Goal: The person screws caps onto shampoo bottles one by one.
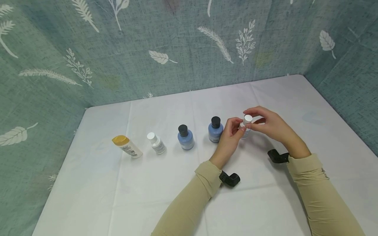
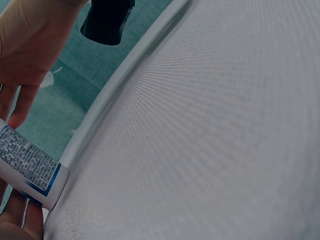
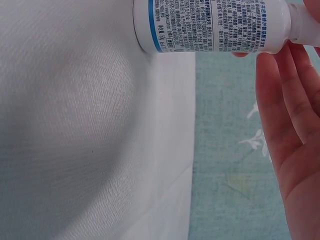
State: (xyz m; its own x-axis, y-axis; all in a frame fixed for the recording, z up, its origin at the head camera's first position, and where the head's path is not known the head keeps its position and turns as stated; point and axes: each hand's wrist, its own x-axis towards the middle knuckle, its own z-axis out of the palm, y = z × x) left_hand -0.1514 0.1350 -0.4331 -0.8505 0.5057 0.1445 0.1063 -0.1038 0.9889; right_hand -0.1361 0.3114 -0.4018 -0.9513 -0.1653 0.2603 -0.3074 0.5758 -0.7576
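Note:
A small white bottle with a white cap stands upright between the two hands on the right part of the table. My left hand holds its body from the left side, thumb in front. From the right, my right hand pinches the white cap between thumb and fingers. Dense small print and a blue band mark the bottle's label in the right wrist view. The left wrist view catches the printed side of the same bottle, its base at the white cloth.
Just left of the left hand stands a blue bottle with a black cap. Farther left come another blue bottle, a white bottle and a white bottle with a yellow cap. A white cloth covers the table; leaf-patterned green fabric hangs behind.

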